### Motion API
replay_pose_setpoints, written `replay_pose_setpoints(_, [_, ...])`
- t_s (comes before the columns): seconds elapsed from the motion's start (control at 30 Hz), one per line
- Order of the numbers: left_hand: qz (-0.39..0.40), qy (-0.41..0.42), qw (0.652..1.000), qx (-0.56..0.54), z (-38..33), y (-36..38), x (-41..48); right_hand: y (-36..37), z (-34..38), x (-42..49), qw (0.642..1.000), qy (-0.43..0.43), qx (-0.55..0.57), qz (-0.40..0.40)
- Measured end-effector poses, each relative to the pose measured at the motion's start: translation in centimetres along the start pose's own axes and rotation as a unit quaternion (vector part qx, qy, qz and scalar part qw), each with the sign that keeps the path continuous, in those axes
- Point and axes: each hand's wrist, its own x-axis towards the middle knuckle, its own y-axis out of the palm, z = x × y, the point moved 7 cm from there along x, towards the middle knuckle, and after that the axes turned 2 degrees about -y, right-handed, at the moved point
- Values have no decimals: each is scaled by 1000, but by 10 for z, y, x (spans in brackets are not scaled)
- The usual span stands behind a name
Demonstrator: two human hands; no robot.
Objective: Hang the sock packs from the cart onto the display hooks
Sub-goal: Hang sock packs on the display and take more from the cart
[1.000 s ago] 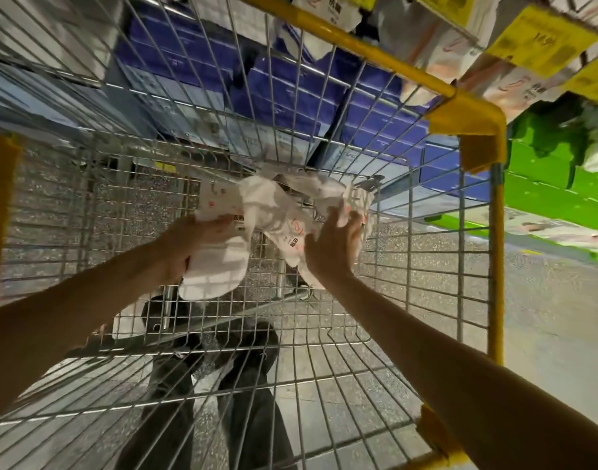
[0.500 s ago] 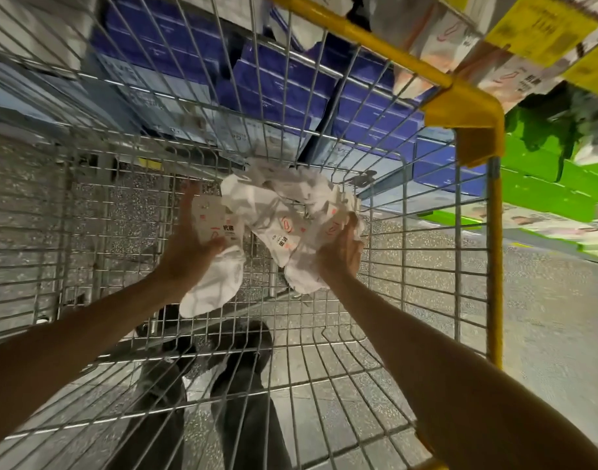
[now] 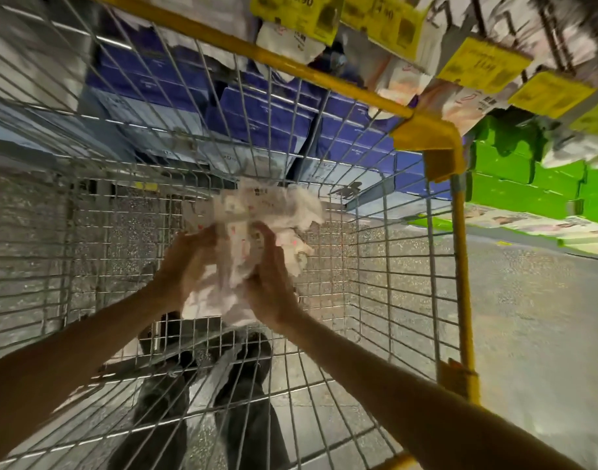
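Observation:
A bunch of white sock packs (image 3: 263, 215) with small pink prints is held up inside the wire cart (image 3: 375, 276). My left hand (image 3: 185, 266) grips the bunch from the left and my right hand (image 3: 270, 276) grips it from the right, the two hands close together. The packs are blurred, so single packs cannot be told apart. At the top right, more white sock packs (image 3: 287, 39) hang on the display behind yellow price tags (image 3: 484, 64).
The cart has a yellow top rail (image 3: 290, 67) and a yellow corner post (image 3: 462, 266) on the right. Blue boxes (image 3: 256, 106) and green boxes (image 3: 514, 178) fill shelves beyond it. My dark trouser legs (image 3: 243, 401) show through the mesh floor. Speckled floor lies to the right.
My two hands have drawn together, gathering the spread sock packs into one tight bunch and lifting it slightly. The view has tilted, bringing the hanging display more into sight.

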Motion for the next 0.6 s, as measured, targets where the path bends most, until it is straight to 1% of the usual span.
replay_pose_setpoints(0.03, [21,3,1000,-7,-1,-1,0,11,6,-1,998,-22,-42,27])
replay_pose_setpoints(0.07, [46,7,999,-15,-3,-3,0,20,12,-4,996,-27,-67,52])
replay_pose_setpoints(0.13, [96,8,995,-24,-2,-10,1,30,16,-5,993,-14,-85,82])
replay_pose_setpoints(0.2, [114,22,993,-8,3,-20,-1,39,22,-5,990,-10,-88,108])
replay_pose_setpoints(0.3, [39,4,999,34,19,-44,6,55,28,-9,983,-18,-43,177])
replay_pose_setpoints(0.37, [21,-17,997,75,31,-59,11,54,26,-16,978,13,3,209])
replay_pose_setpoints(0.43, [6,-42,993,109,40,-72,13,48,20,-18,974,38,5,221])
replay_pose_setpoints(0.47, [3,-46,992,116,42,-77,13,42,16,-14,979,42,-20,200])
replay_pose_setpoints(0.5, [4,-46,991,123,42,-78,11,35,8,-7,985,54,-33,159])
replay_pose_setpoints(0.53, [2,-46,991,124,44,-81,12,26,-1,2,990,87,-36,109])
replay_pose_setpoints(0.57, [-3,-45,991,125,44,-83,12,15,-11,10,988,144,-13,48])
replay_pose_setpoints(0.6, [-12,-46,991,127,44,-87,13,5,-19,17,979,202,27,-11])
